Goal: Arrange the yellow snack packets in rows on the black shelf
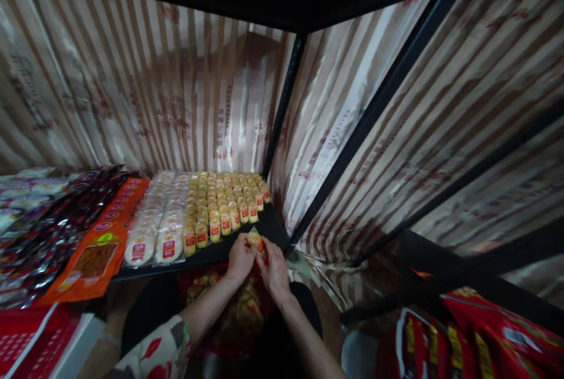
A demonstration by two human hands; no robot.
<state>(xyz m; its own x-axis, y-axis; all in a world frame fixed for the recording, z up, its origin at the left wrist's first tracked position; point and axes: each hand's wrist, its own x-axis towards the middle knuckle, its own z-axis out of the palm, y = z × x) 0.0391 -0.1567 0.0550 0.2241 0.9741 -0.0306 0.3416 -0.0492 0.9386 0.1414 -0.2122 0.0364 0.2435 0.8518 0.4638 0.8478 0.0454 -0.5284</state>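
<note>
Between my two hands, just off the shelf's front edge, is a small yellow-wrapped snack pack (254, 237) with a bit of red on it. The fingers of my left hand (241, 260) pinch it from the left. My right hand (274, 270) closes on its right side and covers part of it. Beyond them, rows of matching yellow snack packs (227, 218) with red labels stand on the black shelf (275, 227). Below my forearms, a red bag or container (251, 308) with more yellow packs sits between my legs, partly hidden.
Left of the yellow rows lie clear packs of round white snacks (170, 244), an orange snack bag (94, 255) and dark shiny packets (57, 232). A red basket (30, 338) is at lower left. Red bags (484, 332) sit at lower right. Black frame posts (284, 103) and striped sheeting (198, 97) enclose the shelf.
</note>
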